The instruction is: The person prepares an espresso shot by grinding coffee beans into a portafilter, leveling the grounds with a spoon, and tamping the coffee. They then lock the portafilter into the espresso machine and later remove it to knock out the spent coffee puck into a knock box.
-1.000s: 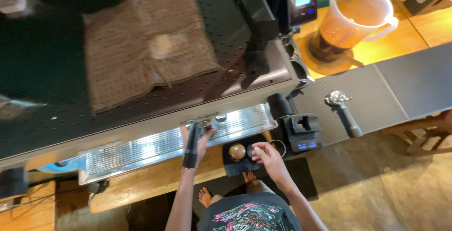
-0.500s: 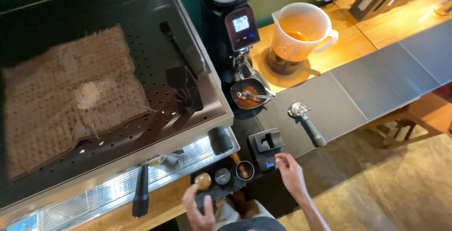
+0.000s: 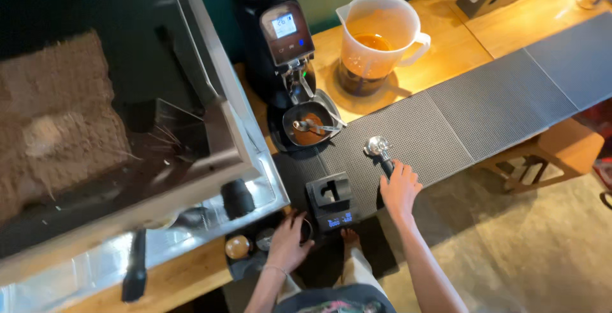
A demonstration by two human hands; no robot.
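Observation:
My right hand (image 3: 400, 189) is closed over the black handle of a portafilter (image 3: 377, 146), which lies on the ribbed black mat (image 3: 446, 128) with its metal basket pointing away from me. My left hand (image 3: 289, 241) grips a small round dark tool (image 3: 307, 229) on a black corner mat at the counter's edge. Beside it sit a wooden-knobbed tamper (image 3: 237, 247) and another small round piece (image 3: 264, 241). A black tamping stand with a lit display (image 3: 332, 201) stands between my hands.
A black grinder (image 3: 274, 32) stands behind a dark tray (image 3: 310, 128) of coffee grounds with a spoon. A clear pitcher (image 3: 376, 39) holds brown liquid. The espresso machine (image 3: 210, 128) with a brown cloth (image 3: 57, 122) fills the left. A wooden stool (image 3: 561, 150) is at the right.
The view has swung right and closer. My right hand moved forward from the air onto the portafilter handle. My left hand shifted from the wooden-knobbed tamper side to the round tool.

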